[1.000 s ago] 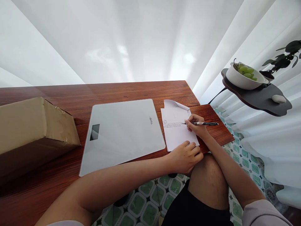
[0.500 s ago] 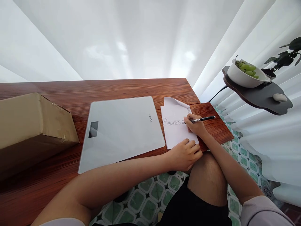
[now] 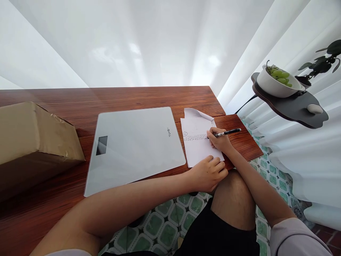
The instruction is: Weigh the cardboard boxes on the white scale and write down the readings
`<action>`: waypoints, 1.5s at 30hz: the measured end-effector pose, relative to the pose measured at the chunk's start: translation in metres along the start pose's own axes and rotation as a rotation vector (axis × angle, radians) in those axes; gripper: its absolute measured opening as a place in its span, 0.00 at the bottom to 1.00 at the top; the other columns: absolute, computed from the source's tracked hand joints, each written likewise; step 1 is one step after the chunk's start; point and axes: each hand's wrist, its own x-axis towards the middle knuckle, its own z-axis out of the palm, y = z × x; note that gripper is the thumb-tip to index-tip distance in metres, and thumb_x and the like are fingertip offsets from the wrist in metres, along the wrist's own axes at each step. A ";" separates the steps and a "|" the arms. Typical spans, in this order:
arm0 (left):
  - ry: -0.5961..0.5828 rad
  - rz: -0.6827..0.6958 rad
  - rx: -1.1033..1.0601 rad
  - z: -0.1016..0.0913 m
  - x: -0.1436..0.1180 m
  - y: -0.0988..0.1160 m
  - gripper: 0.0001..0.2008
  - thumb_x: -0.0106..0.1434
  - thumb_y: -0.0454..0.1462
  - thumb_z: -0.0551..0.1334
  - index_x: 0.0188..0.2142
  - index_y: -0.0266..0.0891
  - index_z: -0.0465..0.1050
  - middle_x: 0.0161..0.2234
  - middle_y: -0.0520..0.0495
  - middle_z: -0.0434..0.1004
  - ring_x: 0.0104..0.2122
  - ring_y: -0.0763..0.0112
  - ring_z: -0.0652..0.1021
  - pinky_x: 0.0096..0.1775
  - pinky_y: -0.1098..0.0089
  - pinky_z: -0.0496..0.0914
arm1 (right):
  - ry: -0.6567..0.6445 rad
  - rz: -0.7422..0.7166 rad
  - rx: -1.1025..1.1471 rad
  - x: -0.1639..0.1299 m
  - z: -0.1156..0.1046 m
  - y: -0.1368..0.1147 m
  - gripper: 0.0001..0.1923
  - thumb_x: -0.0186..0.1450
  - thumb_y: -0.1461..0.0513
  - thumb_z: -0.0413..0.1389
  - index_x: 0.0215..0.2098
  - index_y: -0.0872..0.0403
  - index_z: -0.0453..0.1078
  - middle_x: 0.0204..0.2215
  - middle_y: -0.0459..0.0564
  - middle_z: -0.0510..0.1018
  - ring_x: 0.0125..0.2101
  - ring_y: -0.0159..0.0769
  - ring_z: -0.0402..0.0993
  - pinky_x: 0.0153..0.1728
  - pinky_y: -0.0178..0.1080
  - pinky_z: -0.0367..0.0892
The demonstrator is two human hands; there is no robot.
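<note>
A white notepad (image 3: pixel 195 151) lies on the wooden table, its top sheet curled over and rows of handwriting across the middle. My right hand (image 3: pixel 220 139) is closed around a black pen (image 3: pixel 230 131), the tip at the right end of the lowest written row. My left hand (image 3: pixel 209 173) rests over the notepad's lower edge, fingers bent and close together; its thumb is hidden. Left of the notepad lies a flat silver-grey laptop (image 3: pixel 135 142), lid down, with a dark square patch and small lettering. My left forearm passes along its front edge.
A brown cardboard box (image 3: pixel 57 133) stands on the left of the reddish wooden table (image 3: pixel 149 96). Off the right end, a dark grey shelf (image 3: pixel 294 108) holds a white bowl (image 3: pixel 275 85) of green grapes, a plant and a pale mouse-like object. White curtains hang behind.
The camera view has shifted slightly, moving the table and its things a little left and up in the picture. The pen stays in my right hand; my left hand keeps its place.
</note>
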 end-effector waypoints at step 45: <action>0.018 0.007 0.002 0.000 0.000 0.000 0.10 0.68 0.36 0.57 0.46 0.32 0.70 0.44 0.38 0.72 0.44 0.55 0.71 0.43 0.57 0.62 | 0.044 0.105 0.088 0.000 0.001 -0.008 0.18 0.65 0.54 0.57 0.21 0.51 0.63 0.11 0.40 0.67 0.10 0.27 0.61 0.11 0.29 0.59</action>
